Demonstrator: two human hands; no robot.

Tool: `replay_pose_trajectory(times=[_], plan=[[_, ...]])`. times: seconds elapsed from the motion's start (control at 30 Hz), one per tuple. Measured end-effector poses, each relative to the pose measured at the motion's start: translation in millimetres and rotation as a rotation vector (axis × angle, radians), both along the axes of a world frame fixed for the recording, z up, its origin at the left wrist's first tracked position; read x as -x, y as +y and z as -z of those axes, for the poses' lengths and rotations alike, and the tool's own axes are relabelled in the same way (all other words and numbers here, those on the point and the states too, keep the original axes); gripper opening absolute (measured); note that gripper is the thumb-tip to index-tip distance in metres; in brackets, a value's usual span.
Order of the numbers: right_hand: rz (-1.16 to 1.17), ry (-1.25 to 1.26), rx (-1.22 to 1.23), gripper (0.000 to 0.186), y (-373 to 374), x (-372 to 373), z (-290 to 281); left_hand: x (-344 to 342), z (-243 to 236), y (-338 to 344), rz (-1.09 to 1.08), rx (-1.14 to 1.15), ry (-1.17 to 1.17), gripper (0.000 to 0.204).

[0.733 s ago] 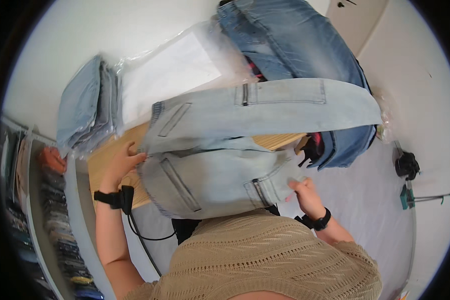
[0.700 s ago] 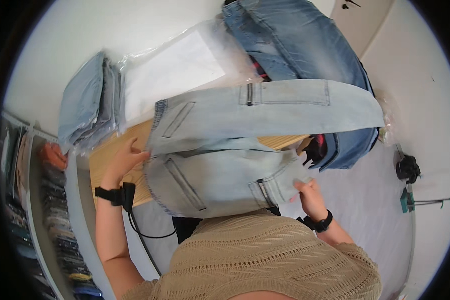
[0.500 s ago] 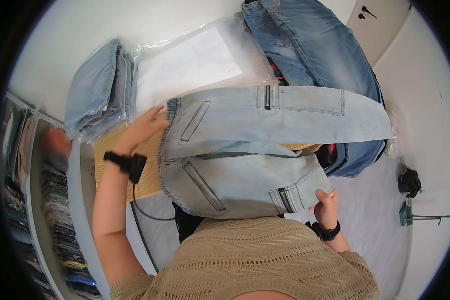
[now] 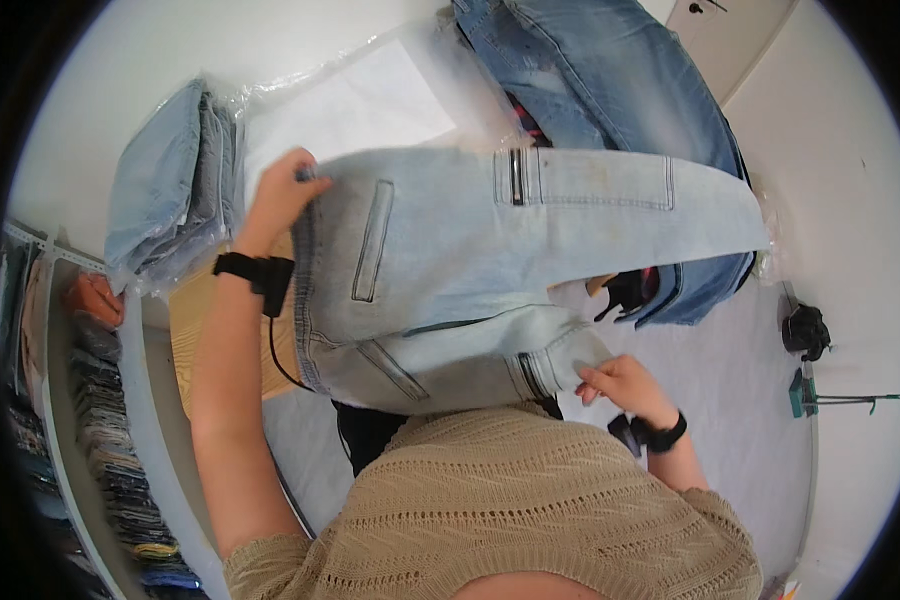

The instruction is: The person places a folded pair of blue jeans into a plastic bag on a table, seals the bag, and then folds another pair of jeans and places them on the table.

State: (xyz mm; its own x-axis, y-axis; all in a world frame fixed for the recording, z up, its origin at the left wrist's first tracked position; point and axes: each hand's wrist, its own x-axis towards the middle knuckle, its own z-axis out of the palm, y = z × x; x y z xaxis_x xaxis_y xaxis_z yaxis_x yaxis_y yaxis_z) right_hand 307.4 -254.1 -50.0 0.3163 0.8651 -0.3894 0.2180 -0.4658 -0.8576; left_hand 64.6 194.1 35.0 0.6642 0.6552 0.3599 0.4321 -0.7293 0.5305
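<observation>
A pair of light-blue denim pants [image 4: 450, 230] with zipped pockets lies sideways before me, its elastic waistband on the left and its legs toward the right. My left hand [image 4: 288, 195] pinches the far corner of the waistband. At the near leg, my right hand [image 4: 620, 388] is closed on the fabric by the zipped pocket, lifting and bunching it. The far leg stretches right, over darker jeans. The near side of the pants rests close against my body, where part of it folds under.
Darker blue jeans [image 4: 620, 85] are heaped at the far right. Folded denim in clear plastic [image 4: 155, 180] sits at the far left, beside a clear bag with a white sheet [image 4: 345, 105]. Shelves of packed clothes [image 4: 115, 440] stand left. A wooden tabletop [image 4: 205, 340] shows beneath.
My left hand has gone from resting open by the waistband to gripping its far corner. My right hand has moved left and slightly up, drawing the near leg inward.
</observation>
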Motion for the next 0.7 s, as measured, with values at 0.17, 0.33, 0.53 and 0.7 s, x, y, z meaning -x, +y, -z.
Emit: replay_pose_trajectory(times=[0.17, 0.33, 0.53, 0.7], plan=[[0.107, -0.193, -0.271, 0.040, 58.3, -21.2, -24.0, 17.7, -66.1, -28.4, -0.083, 0.120, -0.181, 0.025], [0.215, 0.039, -0.404, 0.050, 89.6, -24.3, -28.8, 34.5, -88.8, -46.6, -0.090, -0.011, -0.263, 0.020], [0.777, 0.526, -0.839, 0.054, 84.3, -82.3, -30.4, 50.0, -118.5, -68.8, -0.071, 0.035, -0.297, 0.020], [0.965, 0.864, -1.105, 0.055, 45.2, -146.0, -62.7, 100.6, -119.6, -89.8, -0.192, -0.246, -0.328, 0.017]])
